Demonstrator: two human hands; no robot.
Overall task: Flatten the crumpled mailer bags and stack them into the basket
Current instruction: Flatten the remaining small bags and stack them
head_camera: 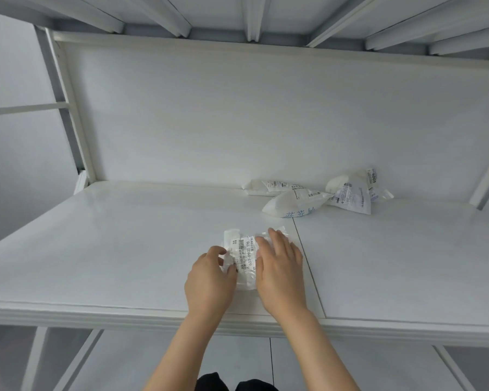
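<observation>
Crumpled mailer bag (244, 258) sits just left of the seam (308, 263) in the white surface (124, 249). Left hand (209, 277) pinches its left edge with curled fingers. Right hand (280, 266) lies flat, fingers straight, pressing its right side. Three more puffy bags (294, 203) lie around the seam's far end.

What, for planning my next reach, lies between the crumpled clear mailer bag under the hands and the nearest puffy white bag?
Only bare white tabletop and its thin seam, seen in the head view.
</observation>
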